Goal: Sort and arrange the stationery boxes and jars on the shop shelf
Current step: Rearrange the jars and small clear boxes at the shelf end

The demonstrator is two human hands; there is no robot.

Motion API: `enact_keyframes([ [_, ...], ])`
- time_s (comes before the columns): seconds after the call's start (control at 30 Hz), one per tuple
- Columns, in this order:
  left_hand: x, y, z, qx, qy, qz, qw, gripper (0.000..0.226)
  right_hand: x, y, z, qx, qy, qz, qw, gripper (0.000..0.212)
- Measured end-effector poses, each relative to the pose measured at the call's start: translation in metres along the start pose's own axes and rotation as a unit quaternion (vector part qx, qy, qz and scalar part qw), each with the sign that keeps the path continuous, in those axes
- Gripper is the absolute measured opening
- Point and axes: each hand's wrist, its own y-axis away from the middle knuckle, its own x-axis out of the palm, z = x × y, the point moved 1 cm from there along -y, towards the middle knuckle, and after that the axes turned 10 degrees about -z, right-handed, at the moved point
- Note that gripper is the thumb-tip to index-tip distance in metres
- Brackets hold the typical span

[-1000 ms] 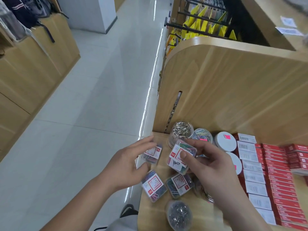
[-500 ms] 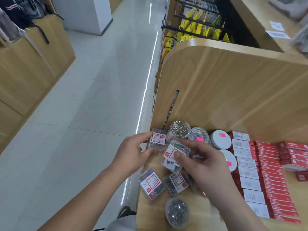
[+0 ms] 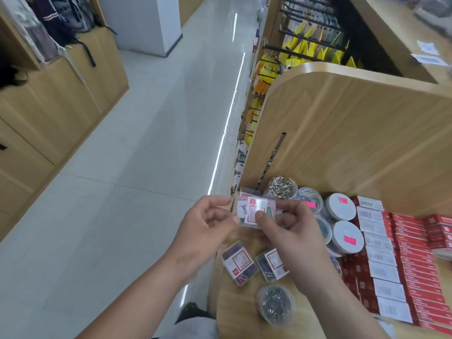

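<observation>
**1. Right hand**. Your fingers are curled. The thumb lies flat on the label face of a small clear box of coloured clips, and the other fingers fold behind it. You hold the box in the air, tilted, above the back left part of the wooden shelf.

**2. Left hand**. It is narrowly closed with the fingers curled inward. Thumb and forefinger tips pinch the left edge of the same box (motion blur softens the exact contact).

**3. Corner box**. This clear labelled box lies at the shelf's back left corner, mostly hidden behind the one you hold.

**4. Boxes lying flat, below your hands.** The left flat box and the right flat box sit just beside each other. The second is tucked against your right wrist.

**5. Jars.**
- The dark-clip jar stands near the shelf's front.
- The silver-clip jar stands against the back panel.
- The coloured-clip jar is next to it and is partly blocked by your right fingers.
- The rear white-lidded jar and the front white-lidded jar each carry a pink sticker.

**6. Red boxes**. They stand in packed rows with white barcode labels and fill the shelf's right side.

**7. Aisle floor**. It is pale tile, left of the shelf.
</observation>
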Motion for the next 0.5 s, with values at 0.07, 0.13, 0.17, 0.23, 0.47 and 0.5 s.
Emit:
enact_keyframes([
  [0.07,0.001,-0.005,-0.003,0.001,0.032,-0.018,0.999,0.029,0.001,0.0,0.005,0.01,0.003,0.027,1.0,0.03],
  [0.13,0.006,-0.006,-0.004,0.008,0.046,-0.025,0.999,0.023,0.004,0.002,0.009,-0.003,0.017,0.025,1.0,0.027],
  [0.17,0.008,-0.007,-0.004,0.005,0.055,-0.03,0.998,0.021,0.007,0.003,0.011,-0.011,0.028,0.022,0.999,0.028],
  [0.23,0.012,-0.014,-0.005,-0.003,0.083,-0.047,0.995,0.018,0.01,0.004,0.012,-0.019,0.064,0.029,0.997,0.03],
  [0.47,0.026,-0.068,0.003,0.045,-0.005,-0.062,0.997,0.03,-0.013,0.004,0.008,-0.076,0.174,0.041,0.981,0.015],
  [0.5,0.03,-0.073,0.005,0.055,-0.02,-0.061,0.996,0.031,-0.015,0.003,0.007,-0.09,0.185,0.035,0.978,0.013],
])
